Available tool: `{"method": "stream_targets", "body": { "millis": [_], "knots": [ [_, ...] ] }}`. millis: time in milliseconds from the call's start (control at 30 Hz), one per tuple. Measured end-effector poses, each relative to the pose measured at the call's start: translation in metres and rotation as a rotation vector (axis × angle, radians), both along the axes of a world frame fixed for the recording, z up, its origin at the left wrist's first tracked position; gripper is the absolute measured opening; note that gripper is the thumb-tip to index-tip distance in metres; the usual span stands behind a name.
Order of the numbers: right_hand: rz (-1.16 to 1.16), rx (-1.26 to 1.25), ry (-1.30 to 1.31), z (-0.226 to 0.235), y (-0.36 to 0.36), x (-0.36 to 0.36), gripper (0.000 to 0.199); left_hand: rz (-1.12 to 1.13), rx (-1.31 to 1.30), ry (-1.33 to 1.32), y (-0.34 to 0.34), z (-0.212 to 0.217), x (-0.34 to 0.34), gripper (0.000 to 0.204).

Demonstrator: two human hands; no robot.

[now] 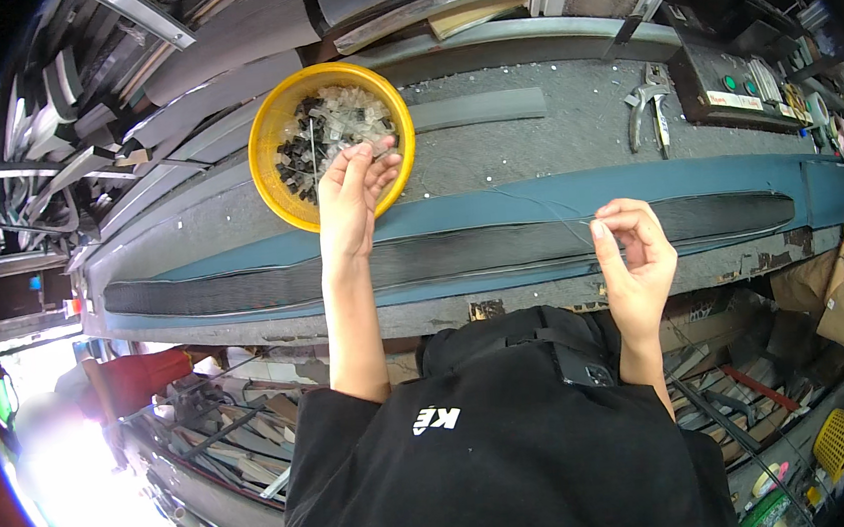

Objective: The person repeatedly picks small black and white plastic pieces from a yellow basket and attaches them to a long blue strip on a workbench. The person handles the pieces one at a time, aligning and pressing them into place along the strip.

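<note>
My left hand is over the near rim of a yellow plastic basin. Its thumb and fingers are closed together, and whatever they pinch is too small to make out. Small clear and black plastic pieces fill the basin. My right hand is raised above the right part of the bench, thumb and forefinger pinching a thin thread. Slack thread trails leftward from it. Below both hands stretches a long stack of black pleated mesh, lying on a blue strip.
Pliers lie at the far right of the grey bench, beside a dark control box with green buttons. A flat grey bar lies right of the basin. Metal profiles are stacked behind. At the left is a person in red.
</note>
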State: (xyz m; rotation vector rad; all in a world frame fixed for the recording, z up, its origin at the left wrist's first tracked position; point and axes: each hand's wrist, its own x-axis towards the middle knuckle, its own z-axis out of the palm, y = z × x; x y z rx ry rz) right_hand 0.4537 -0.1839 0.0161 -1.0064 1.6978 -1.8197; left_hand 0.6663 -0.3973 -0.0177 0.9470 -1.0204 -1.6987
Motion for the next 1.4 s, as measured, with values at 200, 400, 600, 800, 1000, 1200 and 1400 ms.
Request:
{"method": "stream_targets", "body": {
  "millis": [200, 400, 600, 800, 1000, 1200, 1400],
  "knots": [
    [0.117, -0.056, -0.012, 0.007, -0.007, 0.005, 0.006, -0.238, 0.148, 0.191, 0.052, 0.024, -0.036, 0.011],
    [0.189, -0.12, -0.144, 0.012, -0.015, 0.011, 0.005, -0.301, 0.172, 0.223, 0.102, 0.023, -0.075, 0.018],
    [0.235, -0.169, -0.441, -0.002, -0.018, 0.011, 0.003, -0.236, -0.118, 0.052, 0.124, 0.016, -0.091, 0.011],
    [0.306, -0.229, -0.781, -0.021, -0.02, -0.001, 0.008, -0.289, -0.015, 0.069, 0.12, 0.006, -0.092, 0.013],
    [0.34, -0.234, -0.702, -0.021, -0.022, -0.002, 0.008, -0.306, -0.09, -0.017, 0.119, 0.006, -0.092, 0.021],
    [0.453, -0.201, -0.693, -0.023, -0.015, -0.009, 0.011, -0.358, 0.075, 0.022, 0.123, -0.002, -0.089, 0.023],
    [0.126, -0.158, -0.22, -0.01, -0.021, 0.0, 0.005, -0.291, 0.291, 0.242, 0.124, 0.002, -0.094, 0.025]
  ]
}}
